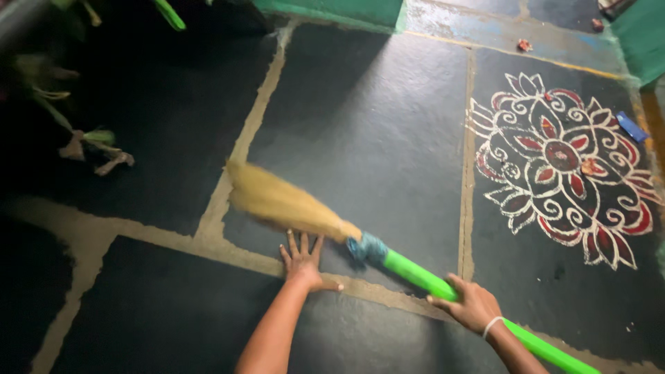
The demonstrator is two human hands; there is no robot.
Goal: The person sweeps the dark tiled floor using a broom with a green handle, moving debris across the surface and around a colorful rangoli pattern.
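— Nearest item, please, then left to right.

— Forearms at the bottom edge came first. Left hand (303, 262): lay flat on the dark stone floor (360, 118), fingers spread wide, holding nothing, just beside the broom head. Right hand (471, 303): wrapped closed around the green handle (415, 272), a pale band at the wrist.

— Broom (388, 260), location?

— Lay low and slanting across the floor between the hands. Straw-coloured bristles (277, 203), blurred, reached left over a sandy joint line (239, 149); a blue-grey binding (367, 248) joined bristles to handle; the handle ran off towards the lower right.

— Handling notes?

— Judged light. Bristle fan looked soft and springy, likely to bend under pressure; the handle looked stiff, smooth, possibly slick. Best taken on the handle just behind the binding, not by the bristles.

— Far left?

— Green leaves and dried stalks (97, 149), in shadow, well apart from the broom.

— Packages, labels, signs?

— No sign or label could be made out. One small blue rectangular scrap (632, 127) lay at the right edge, beside a floor drawing (564, 159) in white lines with red fill, flower-shaped. Small reddish bits (524, 46) lay near the green wall (332, 10) at the top.
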